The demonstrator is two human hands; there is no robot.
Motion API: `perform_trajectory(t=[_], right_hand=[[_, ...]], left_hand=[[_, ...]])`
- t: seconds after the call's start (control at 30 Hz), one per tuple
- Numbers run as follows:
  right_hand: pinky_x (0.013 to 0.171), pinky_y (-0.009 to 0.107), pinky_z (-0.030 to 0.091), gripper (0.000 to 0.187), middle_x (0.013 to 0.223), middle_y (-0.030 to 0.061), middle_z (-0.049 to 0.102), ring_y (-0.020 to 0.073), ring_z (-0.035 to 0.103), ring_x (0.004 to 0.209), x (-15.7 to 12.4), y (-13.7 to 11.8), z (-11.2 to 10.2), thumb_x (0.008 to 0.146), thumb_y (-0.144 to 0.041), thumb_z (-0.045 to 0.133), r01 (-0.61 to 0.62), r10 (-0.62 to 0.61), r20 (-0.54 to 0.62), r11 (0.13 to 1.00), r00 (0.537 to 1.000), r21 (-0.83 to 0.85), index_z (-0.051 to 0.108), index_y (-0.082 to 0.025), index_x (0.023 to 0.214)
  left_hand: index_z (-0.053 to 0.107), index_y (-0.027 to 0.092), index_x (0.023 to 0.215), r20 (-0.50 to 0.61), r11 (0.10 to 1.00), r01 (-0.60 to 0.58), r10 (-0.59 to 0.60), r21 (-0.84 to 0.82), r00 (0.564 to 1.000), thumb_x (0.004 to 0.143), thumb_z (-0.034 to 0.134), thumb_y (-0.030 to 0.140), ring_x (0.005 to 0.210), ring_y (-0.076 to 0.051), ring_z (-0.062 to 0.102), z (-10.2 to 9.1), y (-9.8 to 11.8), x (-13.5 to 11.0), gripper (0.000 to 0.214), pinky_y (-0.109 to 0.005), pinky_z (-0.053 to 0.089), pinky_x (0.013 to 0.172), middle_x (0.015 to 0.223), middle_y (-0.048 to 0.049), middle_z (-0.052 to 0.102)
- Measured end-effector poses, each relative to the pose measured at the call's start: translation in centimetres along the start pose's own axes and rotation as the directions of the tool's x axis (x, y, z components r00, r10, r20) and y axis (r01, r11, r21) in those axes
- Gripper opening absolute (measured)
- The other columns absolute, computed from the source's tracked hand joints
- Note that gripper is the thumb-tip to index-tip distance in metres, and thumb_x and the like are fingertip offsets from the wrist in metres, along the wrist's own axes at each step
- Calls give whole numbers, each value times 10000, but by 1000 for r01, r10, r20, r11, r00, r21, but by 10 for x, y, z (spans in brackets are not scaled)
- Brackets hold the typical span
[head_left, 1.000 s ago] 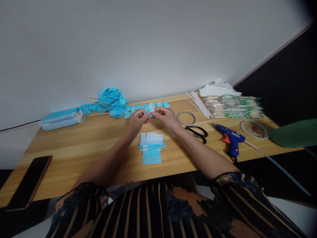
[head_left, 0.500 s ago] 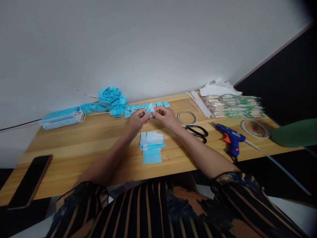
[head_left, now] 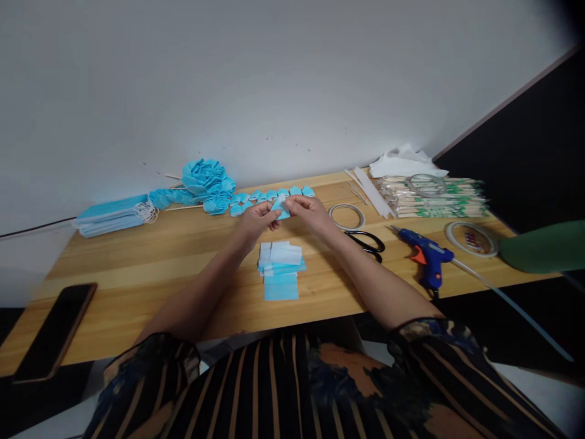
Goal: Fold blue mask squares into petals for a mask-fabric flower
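My left hand (head_left: 254,220) and my right hand (head_left: 309,213) meet above the wooden table (head_left: 146,268), both pinching one small light-blue fabric piece (head_left: 280,206) between their fingertips. Just below the hands lies a stack of cut blue and white rectangles (head_left: 280,268). Behind them, a row of small folded blue pieces (head_left: 269,196) runs along the table's back. At its left end lies a blue fabric flower (head_left: 205,180) on a thin stick.
Blue face masks (head_left: 112,214) are piled at the back left, a dark phone (head_left: 55,332) sits front left. To the right are a tape ring (head_left: 347,216), black scissors (head_left: 368,244), a blue glue gun (head_left: 425,256), packed chopsticks (head_left: 429,198), another tape roll (head_left: 470,238).
The blue piece has been turned and folded a little between my fingertips; both hands stay in nearly the same spot. The view has shifted slightly.
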State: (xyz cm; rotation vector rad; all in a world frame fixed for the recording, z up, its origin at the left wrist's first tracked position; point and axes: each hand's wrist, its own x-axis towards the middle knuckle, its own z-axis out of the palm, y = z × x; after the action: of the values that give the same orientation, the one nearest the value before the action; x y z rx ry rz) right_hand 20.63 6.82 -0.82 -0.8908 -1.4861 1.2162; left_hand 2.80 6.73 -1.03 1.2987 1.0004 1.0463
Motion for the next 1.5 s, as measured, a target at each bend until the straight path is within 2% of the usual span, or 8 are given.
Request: perform_trajectory(t=[0.1, 0.2, 0.47, 0.67, 0.97, 1.07, 1.33, 1.5], right_hand=[[732, 302, 459, 431, 732, -20, 630, 147, 548, 716, 0, 3, 0, 698, -610, 817, -26, 26, -2, 1000, 1000, 13, 665, -213, 773], [679, 292, 426, 343, 700, -31, 604, 137, 518, 680, 1, 6, 0, 704, -518, 809, -37, 36, -37, 999, 999, -16, 660, -214, 764], [676, 289, 419, 275, 731, -21, 632, 132, 520, 684, 1, 6, 0, 728, -448, 767, -10, 6, -84, 999, 996, -53, 688, -202, 823], [707, 291, 475, 175, 762, -9, 692, 138, 587, 707, -1, 3, -2, 795, -377, 704, 119, -138, -79, 971, 987, -208, 709, -204, 824], [858, 385, 561, 147, 969, 32, 808, 206, 714, 926, 2, 11, -10, 908, -289, 672, 415, -448, 12, 818, 894, -397, 819, -288, 920], [907, 410, 560, 179, 1013, 30, 814, 208, 723, 952, 4, 14, -12, 929, -265, 658, 460, -494, 45, 769, 868, -445, 831, -306, 952], [873, 384, 567, 247, 1007, 24, 813, 190, 726, 937, 5, 19, -15, 959, -206, 609, 549, -588, 86, 678, 804, -489, 832, -310, 981], [872, 388, 563, 264, 1010, 34, 813, 195, 727, 947, 6, 20, -15, 974, -211, 579, 547, -587, 115, 643, 801, -536, 826, -302, 977]], left_hand=[[612, 178, 651, 43, 999, 23, -25, 39, 999, 686, 867, 468, 511, -97, 552, 1, 0, -1, 388, -236, 447, 546, 559, 3, 632], [602, 182, 649, 71, 997, 42, -46, 58, 996, 705, 855, 453, 511, -101, 549, 2, 1, -1, 375, -242, 448, 552, 558, 7, 623], [595, 179, 652, 122, 997, 46, -54, 67, 991, 702, 834, 428, 520, -101, 545, 1, 2, -1, 349, -243, 439, 564, 556, 10, 618], [583, 166, 677, 133, 996, 92, -90, -14, 987, 697, 819, 380, 526, -96, 552, 0, 1, -1, 319, -237, 437, 579, 561, 7, 617], [573, 167, 754, 145, 967, 130, -100, -218, 984, 695, 829, 328, 545, -98, 574, -3, -2, 1, 308, -242, 456, 570, 620, 18, 610], [571, 170, 760, 153, 962, 124, -88, -244, 984, 691, 848, 341, 556, -102, 584, -5, -2, 2, 333, -244, 465, 573, 623, 21, 604], [581, 171, 791, 181, 953, 117, -68, -279, 981, 691, 880, 383, 566, -105, 601, -5, -2, 2, 381, -241, 477, 580, 631, 18, 633], [561, 179, 798, 151, 957, 119, -80, -263, 985, 705, 851, 371, 557, -105, 595, -4, -2, 2, 360, -242, 466, 566, 624, 26, 613]])
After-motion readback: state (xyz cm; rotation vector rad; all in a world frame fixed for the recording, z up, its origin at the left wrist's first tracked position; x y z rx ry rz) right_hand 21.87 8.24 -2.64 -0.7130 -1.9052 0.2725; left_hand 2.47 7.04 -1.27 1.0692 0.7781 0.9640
